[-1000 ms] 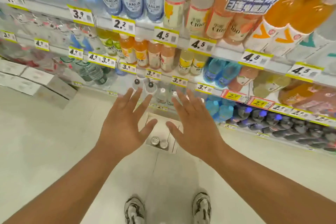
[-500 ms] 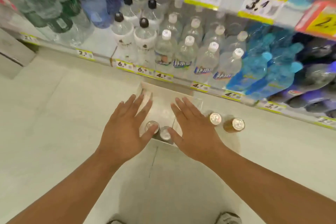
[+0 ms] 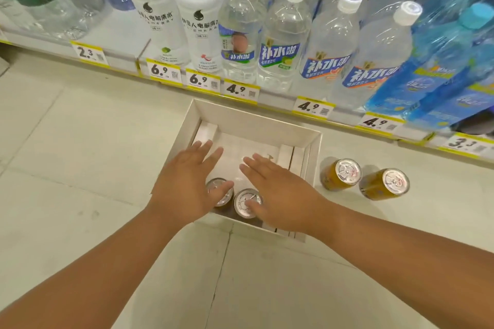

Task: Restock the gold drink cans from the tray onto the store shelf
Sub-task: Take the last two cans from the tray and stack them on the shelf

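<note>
both hands have dropped lower since half a second ago, and the view has closed in on the tray, with the upper shelves gone out of sight. the left hand (image 3: pixel 187 181) hangs flat with fingers straight and spread, holding nothing; its thumb lies across the lid of the left can (image 3: pixel 222 192) in the tray (image 3: pixel 256 121). the right hand (image 3: pixel 278 195) is just as flat and empty, thumb over the edge of the right can (image 3: pixel 247 203) beside it. whether either thumb touches metal i cannot tell.

these two gold cans stand upright, touching, in the near corner of the white cardboard tray on the floor. two more gold cans (image 3: pixel 344 173) and (image 3: pixel 387 184) stand on the floor just right of the tray. the bottom shelf (image 3: pixel 120 61) beyond carries water bottles (image 3: pixel 283 40) and price tags (image 3: pixel 239 89).

the step looks like the reach for a pickup, one can per hand. next, each hand needs to come down and curl round a can's side, then lift straight up clear of the tray wall.
</note>
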Available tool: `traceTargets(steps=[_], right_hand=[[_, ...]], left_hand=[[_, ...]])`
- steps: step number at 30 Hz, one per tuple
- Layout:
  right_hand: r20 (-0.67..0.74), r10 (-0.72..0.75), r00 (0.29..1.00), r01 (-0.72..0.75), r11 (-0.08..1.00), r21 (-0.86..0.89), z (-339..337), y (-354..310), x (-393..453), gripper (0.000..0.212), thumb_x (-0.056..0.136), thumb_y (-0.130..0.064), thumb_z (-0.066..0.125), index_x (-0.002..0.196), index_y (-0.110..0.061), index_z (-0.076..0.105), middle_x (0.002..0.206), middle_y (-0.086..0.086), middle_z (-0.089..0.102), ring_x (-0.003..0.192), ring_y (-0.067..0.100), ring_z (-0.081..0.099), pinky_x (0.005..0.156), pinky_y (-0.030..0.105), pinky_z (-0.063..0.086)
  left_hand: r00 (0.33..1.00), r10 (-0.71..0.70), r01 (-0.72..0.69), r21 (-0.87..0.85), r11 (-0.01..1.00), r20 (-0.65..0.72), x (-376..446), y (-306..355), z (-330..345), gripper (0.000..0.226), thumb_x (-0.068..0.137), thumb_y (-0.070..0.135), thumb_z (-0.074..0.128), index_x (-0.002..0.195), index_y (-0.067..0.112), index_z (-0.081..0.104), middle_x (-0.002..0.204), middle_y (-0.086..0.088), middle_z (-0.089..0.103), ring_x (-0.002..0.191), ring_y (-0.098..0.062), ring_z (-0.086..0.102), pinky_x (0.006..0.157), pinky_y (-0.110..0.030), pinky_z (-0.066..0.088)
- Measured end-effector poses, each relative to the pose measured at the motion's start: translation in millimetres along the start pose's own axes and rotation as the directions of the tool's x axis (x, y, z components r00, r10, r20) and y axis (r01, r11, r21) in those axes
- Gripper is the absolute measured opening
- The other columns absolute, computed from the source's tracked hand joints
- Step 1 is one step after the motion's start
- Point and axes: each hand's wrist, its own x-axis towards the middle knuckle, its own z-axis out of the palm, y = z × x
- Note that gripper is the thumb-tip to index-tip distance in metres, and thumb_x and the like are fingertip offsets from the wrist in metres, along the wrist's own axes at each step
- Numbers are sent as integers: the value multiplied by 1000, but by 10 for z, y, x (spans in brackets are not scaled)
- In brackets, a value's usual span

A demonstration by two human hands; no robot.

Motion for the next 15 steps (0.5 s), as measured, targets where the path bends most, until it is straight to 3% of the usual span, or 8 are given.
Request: traceTargets(steps=[2,5,10,12,15], right_hand=[[3,-5,1000,5,1000,30,26,4,-20,76,98,-52,45,159,-19,15,168,-4,8,154,12,0,115,22,-3],[42,-15,999,12,997,83,79,2,-41,77,96,-51,49,159,-20,18,167,-4,13,154,12,5,117,21,1],[208,-17,978,-9,992,125,51,2,26,76,93,-43,61,156,-22,26,159,-2,33,146,17,28,113,34,34],[265,-33,964,-5,990,143,63,28,95,79,86,-37,71,152,-26,30,147,-3,46,135,20,42,106,41,45],[299,-16,954,-22,992,125,150,26,138,83,83,-33,75,152,-26,29,137,-2,52,124,21,50,95,43,52]], left_hand=[[999,-17,19,-45,999,50,25,30,31,85,81,80,36,153,35,34,162,6,31,151,-13,23,119,-34,24],[982,-61,84,-127,988,177,33,65,57,89,74,80,55,151,39,36,161,12,31,149,-6,22,118,-29,25],[860,-131,237,-158,959,493,159,41,11,107,51,79,73,147,45,39,151,21,41,136,-5,44,110,-34,40],[792,-111,200,-83,976,601,232,67,0,110,55,71,77,151,42,30,150,17,43,135,-12,46,107,-35,42],[774,-102,129,2,992,625,299,109,41,99,63,56,78,148,35,31,139,9,53,124,-19,53,98,-38,49]])
